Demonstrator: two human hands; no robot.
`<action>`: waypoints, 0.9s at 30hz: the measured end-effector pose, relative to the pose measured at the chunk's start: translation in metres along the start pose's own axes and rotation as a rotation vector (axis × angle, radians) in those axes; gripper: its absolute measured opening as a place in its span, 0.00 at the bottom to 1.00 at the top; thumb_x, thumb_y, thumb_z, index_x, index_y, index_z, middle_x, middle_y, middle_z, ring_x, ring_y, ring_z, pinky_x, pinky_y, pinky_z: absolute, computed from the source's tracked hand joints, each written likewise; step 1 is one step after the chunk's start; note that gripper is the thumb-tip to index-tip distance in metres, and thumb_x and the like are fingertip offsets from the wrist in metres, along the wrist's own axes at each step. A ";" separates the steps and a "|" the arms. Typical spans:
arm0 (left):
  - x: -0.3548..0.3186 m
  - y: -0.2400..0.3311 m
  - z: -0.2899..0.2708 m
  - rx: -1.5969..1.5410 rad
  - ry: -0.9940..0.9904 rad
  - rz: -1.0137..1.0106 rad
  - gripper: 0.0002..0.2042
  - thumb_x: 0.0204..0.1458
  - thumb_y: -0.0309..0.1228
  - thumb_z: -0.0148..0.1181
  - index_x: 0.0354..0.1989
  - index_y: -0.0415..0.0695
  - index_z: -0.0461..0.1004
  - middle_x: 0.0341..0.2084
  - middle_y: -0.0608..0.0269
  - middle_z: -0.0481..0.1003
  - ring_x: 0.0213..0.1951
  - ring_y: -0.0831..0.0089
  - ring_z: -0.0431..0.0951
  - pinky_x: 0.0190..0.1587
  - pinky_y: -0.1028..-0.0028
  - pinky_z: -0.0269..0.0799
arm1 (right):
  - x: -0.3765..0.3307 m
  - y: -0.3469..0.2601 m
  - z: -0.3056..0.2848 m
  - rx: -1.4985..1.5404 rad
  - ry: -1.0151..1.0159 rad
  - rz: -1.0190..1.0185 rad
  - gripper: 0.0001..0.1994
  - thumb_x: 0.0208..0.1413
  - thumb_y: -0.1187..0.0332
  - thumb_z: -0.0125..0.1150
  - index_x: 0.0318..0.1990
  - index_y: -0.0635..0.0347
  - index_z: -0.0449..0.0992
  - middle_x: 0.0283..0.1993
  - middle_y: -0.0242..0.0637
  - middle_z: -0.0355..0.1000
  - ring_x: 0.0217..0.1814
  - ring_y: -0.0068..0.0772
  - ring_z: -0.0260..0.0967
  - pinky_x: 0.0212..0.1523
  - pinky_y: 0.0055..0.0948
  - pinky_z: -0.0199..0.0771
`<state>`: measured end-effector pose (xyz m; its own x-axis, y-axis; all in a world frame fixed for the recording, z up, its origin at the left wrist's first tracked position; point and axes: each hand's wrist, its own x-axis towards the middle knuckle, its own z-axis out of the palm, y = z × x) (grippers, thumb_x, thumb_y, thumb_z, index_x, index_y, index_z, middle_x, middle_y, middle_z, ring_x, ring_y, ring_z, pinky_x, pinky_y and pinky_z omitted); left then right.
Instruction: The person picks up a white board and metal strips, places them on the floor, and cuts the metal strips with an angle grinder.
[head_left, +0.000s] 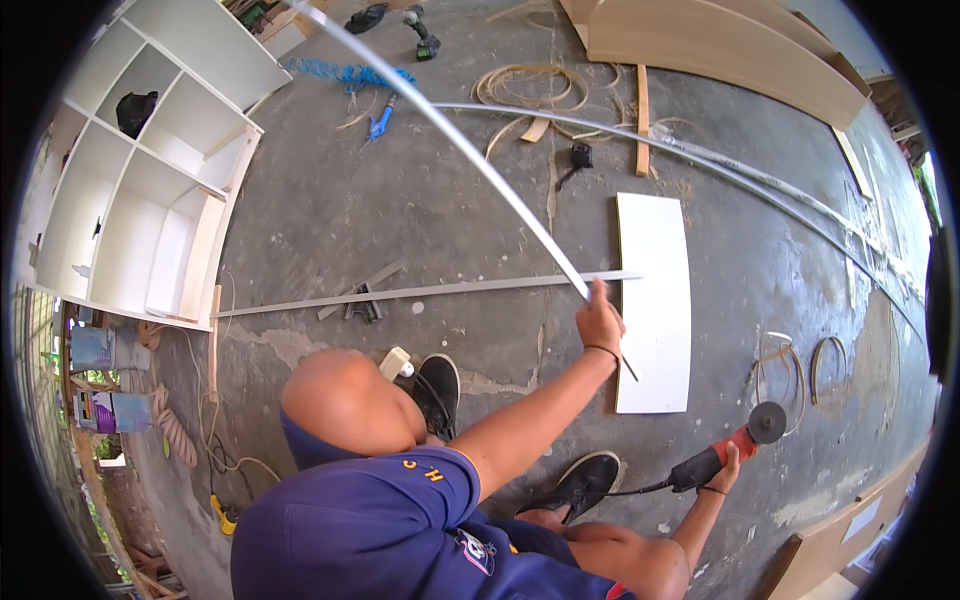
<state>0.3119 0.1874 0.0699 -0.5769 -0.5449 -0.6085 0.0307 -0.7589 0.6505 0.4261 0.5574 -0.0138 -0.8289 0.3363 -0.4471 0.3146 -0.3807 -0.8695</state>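
My left hand (600,320) is closed around a long silvery metal strip (480,170), which slants up and away to the far left. A thin dark end pokes out below the fist, above a white board (655,300) on the floor. In my right hand (728,470) is a red and black angle grinder (715,458), its round disc (767,422) facing up; I cannot tell whether it spins. A second flat metal strip (430,292) lies across the floor, with one end over the white board. The grinder's disc is apart from both strips.
A white shelf cabinet (120,200) stands at left. Beyond the strips lie a blue air gun (380,118), a cordless drill (424,40), a black tape measure (580,157) and long rails (740,165). A white power socket (396,363) is beside my shoe. Wooden panels (720,50) lie far right.
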 end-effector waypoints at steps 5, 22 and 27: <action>0.038 0.008 -0.019 -0.154 0.187 -0.021 0.23 0.59 0.50 0.46 0.15 0.54 0.52 0.04 0.71 0.51 0.06 0.74 0.53 0.11 0.71 0.51 | -0.002 -0.006 0.013 0.041 -0.030 0.023 0.13 0.49 0.64 0.61 0.41 0.56 0.70 0.29 0.31 0.68 0.29 0.29 0.68 0.33 0.30 0.71; 0.078 -0.047 -0.071 0.419 0.128 -0.670 0.24 0.58 0.57 0.39 0.34 0.46 0.67 0.25 0.68 0.71 0.38 0.69 0.72 0.41 0.61 0.63 | -0.015 -0.010 0.049 -0.062 -0.076 0.110 0.17 0.45 0.68 0.60 0.43 0.65 0.67 0.32 0.39 0.70 0.30 0.34 0.72 0.32 0.31 0.75; 0.036 -0.060 -0.081 1.082 -0.262 -0.284 0.19 0.54 0.50 0.55 0.30 0.43 0.69 0.20 0.69 0.72 0.26 0.73 0.75 0.29 0.74 0.67 | -0.014 -0.007 0.050 -0.116 -0.068 0.135 0.19 0.44 0.68 0.62 0.44 0.66 0.68 0.33 0.38 0.70 0.31 0.34 0.72 0.32 0.31 0.75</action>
<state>0.3552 0.1844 -0.0284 -0.6066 -0.2155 -0.7652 -0.7722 -0.0692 0.6316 0.4125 0.5121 0.0091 -0.8037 0.2285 -0.5494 0.4727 -0.3156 -0.8227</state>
